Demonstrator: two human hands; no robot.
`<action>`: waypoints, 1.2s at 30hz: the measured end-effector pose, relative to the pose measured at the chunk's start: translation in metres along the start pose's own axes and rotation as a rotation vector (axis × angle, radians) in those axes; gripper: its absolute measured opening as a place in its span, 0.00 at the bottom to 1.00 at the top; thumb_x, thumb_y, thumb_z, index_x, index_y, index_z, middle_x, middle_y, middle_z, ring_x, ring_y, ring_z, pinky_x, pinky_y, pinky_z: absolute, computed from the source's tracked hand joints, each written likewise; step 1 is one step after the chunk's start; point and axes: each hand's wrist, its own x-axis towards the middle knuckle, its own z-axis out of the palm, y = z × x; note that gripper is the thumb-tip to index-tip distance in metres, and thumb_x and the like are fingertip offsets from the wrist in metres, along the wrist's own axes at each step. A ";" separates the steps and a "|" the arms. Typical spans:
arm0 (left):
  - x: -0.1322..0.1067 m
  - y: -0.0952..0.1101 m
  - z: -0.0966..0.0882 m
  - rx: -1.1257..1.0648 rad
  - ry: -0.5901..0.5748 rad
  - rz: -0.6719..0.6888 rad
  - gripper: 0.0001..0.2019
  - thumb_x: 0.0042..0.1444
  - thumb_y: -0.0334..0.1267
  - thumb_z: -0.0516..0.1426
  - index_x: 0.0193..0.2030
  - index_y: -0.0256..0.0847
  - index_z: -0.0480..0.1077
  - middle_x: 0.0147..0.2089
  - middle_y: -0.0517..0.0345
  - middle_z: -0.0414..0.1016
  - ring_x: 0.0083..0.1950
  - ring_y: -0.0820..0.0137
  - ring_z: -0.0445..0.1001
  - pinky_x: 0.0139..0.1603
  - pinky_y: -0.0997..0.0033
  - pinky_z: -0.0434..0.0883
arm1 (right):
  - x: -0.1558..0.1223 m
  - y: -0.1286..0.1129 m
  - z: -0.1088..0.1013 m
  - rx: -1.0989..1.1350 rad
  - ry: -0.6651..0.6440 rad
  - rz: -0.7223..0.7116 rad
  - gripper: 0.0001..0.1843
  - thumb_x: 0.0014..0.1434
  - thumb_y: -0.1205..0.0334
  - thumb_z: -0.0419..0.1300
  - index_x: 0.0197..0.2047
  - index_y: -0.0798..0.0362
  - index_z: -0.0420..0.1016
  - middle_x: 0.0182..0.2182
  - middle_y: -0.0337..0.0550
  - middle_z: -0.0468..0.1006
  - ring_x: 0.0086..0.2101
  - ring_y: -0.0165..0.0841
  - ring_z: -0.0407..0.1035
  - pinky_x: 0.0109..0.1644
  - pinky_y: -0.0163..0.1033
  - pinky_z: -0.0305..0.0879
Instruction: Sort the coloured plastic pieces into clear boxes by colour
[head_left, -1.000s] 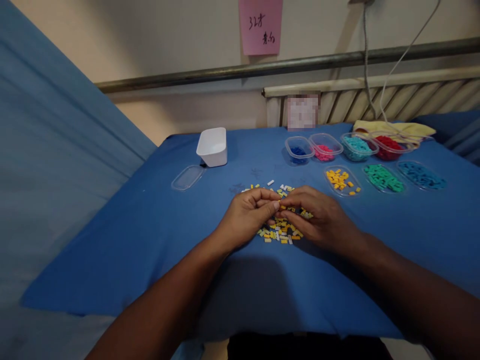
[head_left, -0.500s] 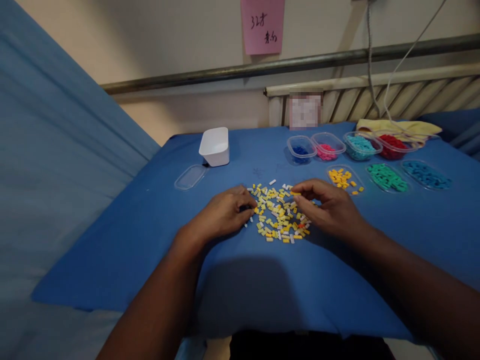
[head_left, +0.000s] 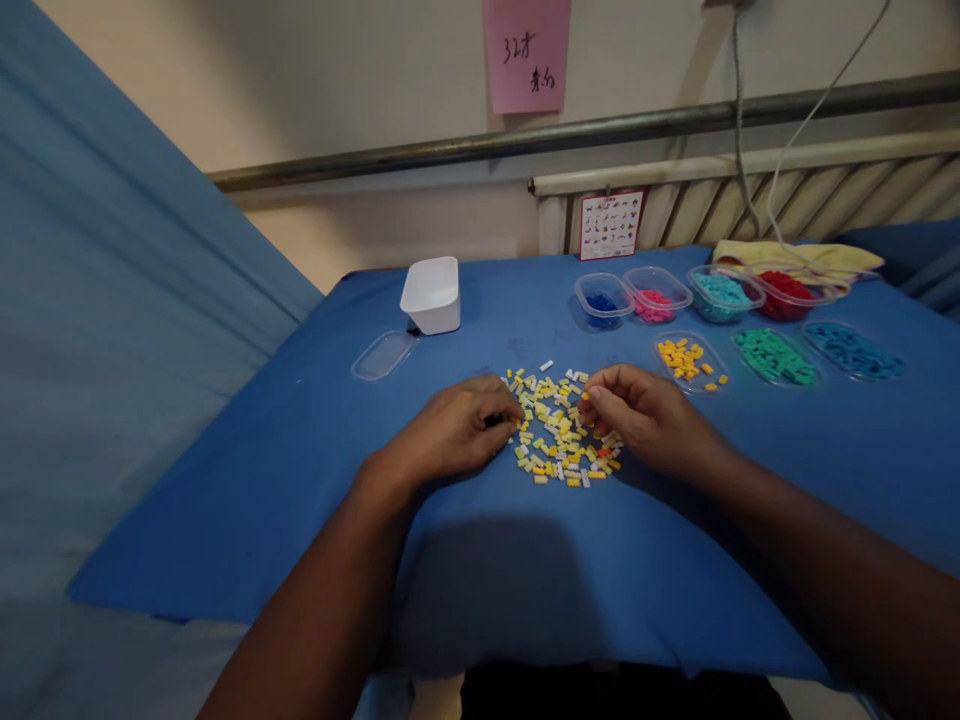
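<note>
A loose pile of small toy building bricks (head_left: 556, 425), mostly pale yellow, with white, orange-yellow and a few orange-red ones, lies on the blue cloth. At its left edge is my left hand (head_left: 465, 425), thumb and fingers curled together; an orange-yellow bit shows by the fingertips, but I cannot make out what they hold. On the pile's right side, my right hand (head_left: 637, 412) pinches an orange-yellow brick (head_left: 586, 396) between thumb and forefinger, its other fingers bent over the bricks. Beyond it, a shallow clear tray (head_left: 721, 372) holds orange-yellow bricks, several near its front edge.
A white tub (head_left: 432, 296) and a clear lid (head_left: 384, 356) stand back left. Back right are clear containers of dark blue (head_left: 600, 308), pink (head_left: 654, 305), light blue (head_left: 721, 295), red (head_left: 784, 290), green (head_left: 776, 357) and teal bricks (head_left: 855, 348). A yellow cloth (head_left: 806, 252) lies behind them.
My right hand has moved slightly down and left with the orange-yellow brick, its fingers curling further over the pile. The left hand has shifted a little right, covering more of the pile's edge.
</note>
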 end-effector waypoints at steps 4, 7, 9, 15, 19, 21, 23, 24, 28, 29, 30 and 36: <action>0.002 0.002 0.001 0.064 -0.038 -0.005 0.09 0.71 0.36 0.57 0.44 0.42 0.80 0.45 0.53 0.80 0.47 0.63 0.77 0.49 0.62 0.71 | 0.003 -0.005 0.004 0.160 -0.015 0.073 0.17 0.68 0.44 0.67 0.43 0.50 0.77 0.34 0.44 0.85 0.33 0.35 0.79 0.37 0.41 0.79; 0.002 0.002 0.002 0.088 -0.006 -0.052 0.07 0.69 0.36 0.58 0.44 0.41 0.78 0.44 0.53 0.80 0.43 0.64 0.76 0.46 0.62 0.69 | 0.002 -0.003 0.007 0.151 -0.027 0.061 0.14 0.66 0.48 0.68 0.44 0.50 0.78 0.34 0.42 0.84 0.32 0.34 0.78 0.36 0.41 0.78; 0.004 0.003 0.005 0.023 0.058 -0.108 0.07 0.67 0.35 0.58 0.45 0.42 0.78 0.43 0.55 0.81 0.41 0.66 0.75 0.44 0.63 0.69 | 0.000 0.000 0.009 0.104 -0.033 0.030 0.13 0.65 0.49 0.68 0.45 0.49 0.79 0.34 0.41 0.83 0.31 0.34 0.76 0.34 0.40 0.75; 0.024 0.029 0.033 -0.713 0.386 -0.266 0.09 0.61 0.41 0.65 0.44 0.39 0.79 0.39 0.57 0.80 0.38 0.71 0.75 0.42 0.68 0.72 | -0.008 0.002 0.017 -0.010 -0.097 -0.097 0.10 0.71 0.51 0.66 0.48 0.48 0.79 0.32 0.37 0.80 0.29 0.32 0.72 0.32 0.38 0.69; 0.039 0.047 0.050 -0.893 0.461 -0.309 0.10 0.57 0.40 0.69 0.43 0.39 0.81 0.36 0.58 0.78 0.37 0.73 0.74 0.41 0.70 0.72 | -0.006 0.001 0.018 -0.067 0.020 -0.138 0.10 0.72 0.52 0.66 0.48 0.48 0.78 0.36 0.40 0.84 0.34 0.35 0.79 0.38 0.41 0.75; 0.042 0.050 0.052 -0.912 0.464 -0.317 0.10 0.57 0.41 0.70 0.42 0.39 0.81 0.36 0.59 0.78 0.36 0.73 0.74 0.41 0.71 0.71 | -0.005 0.000 0.018 -0.097 0.051 -0.184 0.09 0.72 0.53 0.65 0.50 0.48 0.79 0.38 0.42 0.86 0.37 0.36 0.81 0.41 0.42 0.77; 0.043 0.050 0.052 -0.907 0.457 -0.318 0.11 0.57 0.42 0.70 0.41 0.39 0.80 0.35 0.59 0.78 0.36 0.73 0.74 0.40 0.71 0.71 | -0.004 -0.003 0.015 -0.197 0.038 -0.258 0.09 0.74 0.55 0.63 0.51 0.47 0.80 0.39 0.42 0.87 0.36 0.36 0.81 0.41 0.42 0.77; 0.042 0.048 0.049 -0.890 0.456 -0.319 0.11 0.57 0.43 0.71 0.41 0.39 0.81 0.35 0.58 0.79 0.36 0.72 0.74 0.40 0.71 0.72 | -0.003 -0.006 0.011 -0.273 0.034 -0.304 0.09 0.74 0.55 0.62 0.50 0.47 0.82 0.38 0.42 0.87 0.36 0.36 0.81 0.41 0.42 0.76; 0.039 0.029 0.024 -0.702 0.591 -0.352 0.13 0.60 0.47 0.69 0.45 0.40 0.82 0.37 0.56 0.82 0.37 0.69 0.76 0.41 0.68 0.74 | 0.004 -0.015 -0.024 -0.600 0.157 -0.408 0.13 0.76 0.54 0.59 0.49 0.46 0.86 0.42 0.46 0.89 0.39 0.41 0.82 0.44 0.46 0.74; 0.038 0.021 0.015 -0.637 0.649 -0.369 0.14 0.61 0.48 0.68 0.46 0.41 0.83 0.38 0.55 0.83 0.38 0.69 0.77 0.42 0.67 0.75 | 0.007 -0.015 -0.038 -0.683 0.228 -0.394 0.14 0.76 0.52 0.60 0.49 0.47 0.86 0.43 0.48 0.89 0.39 0.44 0.82 0.44 0.47 0.73; 0.039 0.013 0.006 -0.572 0.672 -0.382 0.14 0.61 0.47 0.68 0.47 0.41 0.83 0.39 0.55 0.84 0.38 0.68 0.77 0.43 0.67 0.75 | 0.010 -0.013 -0.053 -0.779 0.292 -0.352 0.16 0.75 0.52 0.59 0.49 0.48 0.87 0.42 0.50 0.89 0.40 0.46 0.82 0.43 0.47 0.72; 0.054 -0.024 -0.025 -0.132 0.217 -0.345 0.09 0.59 0.38 0.63 0.41 0.43 0.86 0.41 0.53 0.87 0.39 0.62 0.81 0.43 0.64 0.73 | 0.022 0.014 -0.118 -1.148 0.383 -0.038 0.19 0.74 0.51 0.58 0.52 0.50 0.88 0.44 0.59 0.89 0.37 0.51 0.80 0.38 0.49 0.67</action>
